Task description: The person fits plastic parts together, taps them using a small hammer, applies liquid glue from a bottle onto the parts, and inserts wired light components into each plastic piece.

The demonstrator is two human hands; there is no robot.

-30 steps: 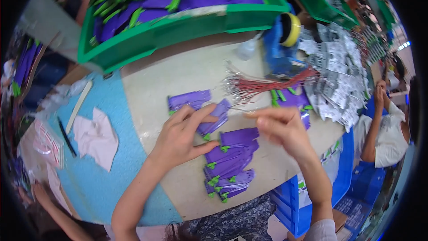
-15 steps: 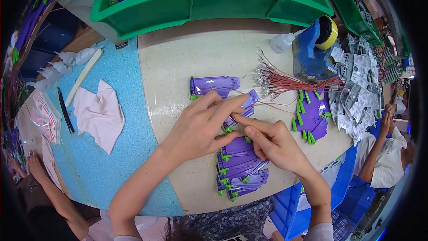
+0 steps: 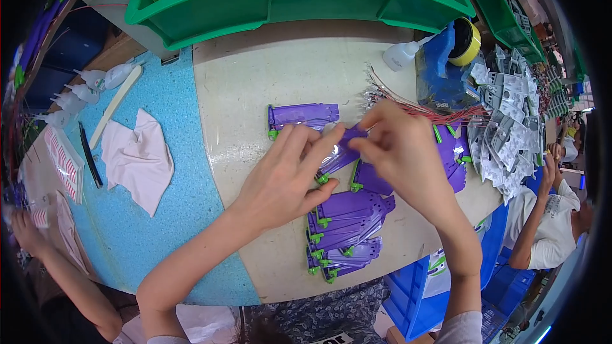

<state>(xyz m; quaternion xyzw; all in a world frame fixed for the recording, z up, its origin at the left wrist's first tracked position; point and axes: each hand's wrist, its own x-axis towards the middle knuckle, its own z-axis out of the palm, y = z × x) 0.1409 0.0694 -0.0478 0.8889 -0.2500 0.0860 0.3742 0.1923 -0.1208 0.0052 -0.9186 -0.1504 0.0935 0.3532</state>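
Observation:
My left hand (image 3: 280, 178) is closed on a purple plastic part with a green tip (image 3: 335, 158), tilted above the table. At the far end of this part my right hand (image 3: 405, 153) has thumb and forefinger pinched together; what lies between them is too small to make out. Another purple part (image 3: 306, 113) lies just beyond my left fingers. Nearer to me is an overlapping stack of purple parts with green ends (image 3: 347, 223). Behind my right hand, a bundle of thin red wires (image 3: 446, 114) is partly hidden.
A green bin (image 3: 306, 9) of purple parts spans the back. At right are a white dropper bottle (image 3: 400, 56), yellow tape roll (image 3: 468, 44) and grey-white parts pile (image 3: 507, 114). At left lie a pink cloth (image 3: 140, 156), black pen (image 3: 90, 153) and several bottles (image 3: 83, 92).
My right hand has lifted and moved away from me, from beside the held part to its far end. The left hand keeps its hold on the part. The view has shifted slightly.

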